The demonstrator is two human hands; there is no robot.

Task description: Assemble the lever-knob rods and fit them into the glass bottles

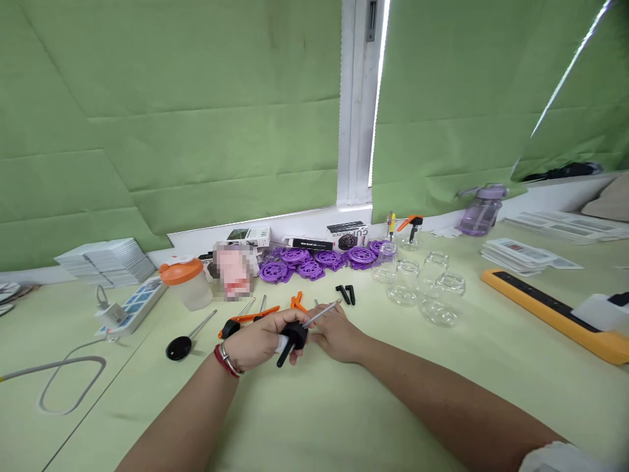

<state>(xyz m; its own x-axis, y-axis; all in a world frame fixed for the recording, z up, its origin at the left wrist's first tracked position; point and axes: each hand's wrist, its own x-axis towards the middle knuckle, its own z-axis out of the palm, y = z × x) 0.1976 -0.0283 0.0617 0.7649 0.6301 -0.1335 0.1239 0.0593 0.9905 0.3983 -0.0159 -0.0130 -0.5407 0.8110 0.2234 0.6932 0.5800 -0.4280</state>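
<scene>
My left hand [265, 342] is closed around a round black cap [295, 334] with a black stick-like end pointing down towards me. A thin metal rod [322, 313] sticks out of the cap up to the right, passing in front of my right hand. My right hand [341, 335] rests low over the table, thumb apart from the fingers; its fingertips are partly hidden. Beside its fingers lie small orange lever-like parts [297, 301]. Two short black L-shaped pieces [350, 294] lie just beyond. Left of my left hand are more orange levers [255, 316] and a black disc with a rod [179, 348].
Several clear glass bottles [439, 308] stand at the right. Purple plastic wheel-like parts [329, 259] are heaped by the wall. An orange-lidded cup [189, 282], a white power strip [140, 305] and its cable are on the left. An orange power strip [550, 311] lies far right.
</scene>
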